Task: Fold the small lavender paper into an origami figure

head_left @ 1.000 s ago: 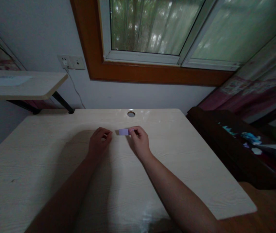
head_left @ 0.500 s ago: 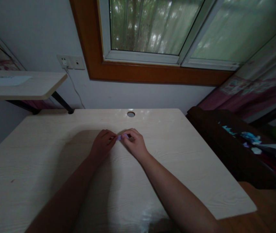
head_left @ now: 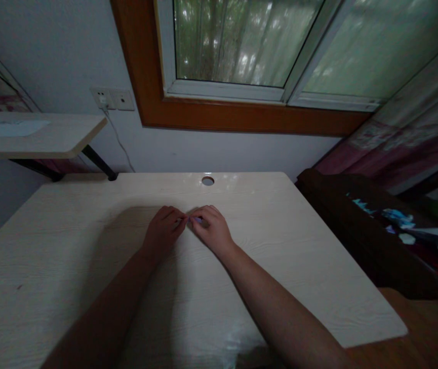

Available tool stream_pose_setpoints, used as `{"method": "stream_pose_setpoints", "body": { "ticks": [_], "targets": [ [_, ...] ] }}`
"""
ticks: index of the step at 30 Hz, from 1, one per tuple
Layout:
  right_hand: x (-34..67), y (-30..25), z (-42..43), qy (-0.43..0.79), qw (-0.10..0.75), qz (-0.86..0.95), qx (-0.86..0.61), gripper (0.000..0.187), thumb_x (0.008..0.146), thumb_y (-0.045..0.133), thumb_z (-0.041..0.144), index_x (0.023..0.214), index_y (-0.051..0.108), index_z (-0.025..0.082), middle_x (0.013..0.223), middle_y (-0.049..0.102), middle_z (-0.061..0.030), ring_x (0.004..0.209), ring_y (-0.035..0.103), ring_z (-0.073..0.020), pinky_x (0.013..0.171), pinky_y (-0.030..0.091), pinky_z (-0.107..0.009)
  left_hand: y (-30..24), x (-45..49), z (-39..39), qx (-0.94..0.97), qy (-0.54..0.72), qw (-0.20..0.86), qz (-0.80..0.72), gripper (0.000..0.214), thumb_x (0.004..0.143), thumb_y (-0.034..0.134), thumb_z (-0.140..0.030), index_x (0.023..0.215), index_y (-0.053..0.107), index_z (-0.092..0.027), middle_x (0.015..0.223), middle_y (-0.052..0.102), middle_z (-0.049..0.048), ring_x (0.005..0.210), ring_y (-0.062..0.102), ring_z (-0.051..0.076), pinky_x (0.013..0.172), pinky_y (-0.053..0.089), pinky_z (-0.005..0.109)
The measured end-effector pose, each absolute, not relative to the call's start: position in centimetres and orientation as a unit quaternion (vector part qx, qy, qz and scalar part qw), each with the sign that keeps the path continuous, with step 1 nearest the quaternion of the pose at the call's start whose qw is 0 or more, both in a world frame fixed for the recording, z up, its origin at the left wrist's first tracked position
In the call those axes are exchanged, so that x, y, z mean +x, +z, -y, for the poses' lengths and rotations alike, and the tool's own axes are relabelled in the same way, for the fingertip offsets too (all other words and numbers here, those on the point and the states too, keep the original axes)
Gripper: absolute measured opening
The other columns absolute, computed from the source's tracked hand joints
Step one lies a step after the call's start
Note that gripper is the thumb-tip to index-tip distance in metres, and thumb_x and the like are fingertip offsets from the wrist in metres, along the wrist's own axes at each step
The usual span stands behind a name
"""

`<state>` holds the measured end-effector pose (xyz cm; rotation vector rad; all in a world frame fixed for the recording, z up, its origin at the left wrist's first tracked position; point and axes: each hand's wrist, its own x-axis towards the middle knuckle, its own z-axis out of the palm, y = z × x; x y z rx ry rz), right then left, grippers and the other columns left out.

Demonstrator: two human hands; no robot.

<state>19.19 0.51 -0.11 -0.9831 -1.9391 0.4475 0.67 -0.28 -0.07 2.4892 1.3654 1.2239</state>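
Both hands meet over the far middle part of a pale wood-grain desk (head_left: 303, 266). Between thumb and fingers, my right hand (head_left: 214, 229) pinches a small purple strip (head_left: 198, 220), most of it covered by the fingers. My left hand (head_left: 164, 229) is also closed in a pinch at the strip's left end, its fingertips almost touching those of my right hand. What exactly the strip is cannot be made out at this size.
A round cable hole (head_left: 207, 181) lies beyond my hands near the desk's back edge. At left, a raised shelf (head_left: 80, 138) on black legs bears a sheet of paper (head_left: 11, 128). Dark furniture (head_left: 338, 220) with small blue items (head_left: 398, 218) stands right of the desk.
My right hand's fingertips have shifted slightly left along the strip, up to those of my left hand. Less of the purple strip shows between the hands.
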Motion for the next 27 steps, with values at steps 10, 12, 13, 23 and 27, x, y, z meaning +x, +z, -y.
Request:
{"method": "stream_pose_setpoints", "body": {
  "ticks": [10,12,13,23,27],
  "targets": [
    [19.06,0.37,-0.22,0.152,0.446,0.786,-0.400,0.007,0.088,0.062,0.020,0.087,0.068,0.023,0.085,0.070,-0.0040,0.084,0.061,-0.0196,0.080,0.047,-0.034,0.19,0.75,0.55,0.804,0.392,0.008,-0.447,0.010,0.089,0.059,-0.020,0.080,0.062,-0.019,0.077,0.062,0.0041,0.078,0.058,0.019,0.076,0.048,0.033],
    [19.09,0.44,-0.22,0.147,0.464,0.772,-0.408,0.007,0.086,0.062,0.019,0.085,0.069,0.022,0.084,0.069,-0.0039,0.082,0.061,-0.0192,0.078,0.047,-0.034,0.32,0.77,0.65,0.799,0.397,0.012,-0.452,0.011,0.089,0.059,-0.020,0.079,0.061,-0.019,0.077,0.062,0.0041,0.076,0.057,0.018,0.074,0.048,0.032],
    [19.13,0.46,-0.24,0.145,0.472,0.765,-0.414,0.007,0.085,0.063,0.019,0.084,0.069,0.022,0.083,0.069,-0.0039,0.081,0.061,-0.0191,0.078,0.047,-0.034,0.40,0.78,0.68,0.797,0.398,0.014,-0.454,0.011,0.089,0.059,-0.020,0.078,0.061,-0.019,0.076,0.062,0.0040,0.076,0.057,0.018,0.074,0.048,0.032],
    [19.96,0.08,-1.08,0.185,0.531,0.663,-0.495,0.008,0.083,0.062,0.019,0.081,0.069,0.021,0.079,0.067,-0.0031,0.075,0.060,-0.0189,0.072,0.048,-0.032,0.43,0.40,0.52,0.764,0.427,0.055,-0.480,0.009,0.088,0.058,-0.019,0.080,0.062,-0.020,0.078,0.061,0.0041,0.075,0.058,0.017,0.073,0.050,0.031],
    [19.61,0.10,-0.99,0.219,0.502,0.707,-0.446,0.012,0.086,0.064,0.022,0.096,0.071,0.023,0.093,0.070,-0.0049,0.087,0.062,-0.0200,0.080,0.048,-0.034,0.27,0.42,0.45,0.765,0.430,0.056,-0.477,0.009,0.089,0.058,-0.021,0.081,0.062,-0.020,0.077,0.061,0.0038,0.074,0.059,0.017,0.073,0.050,0.031]
  ]
}}
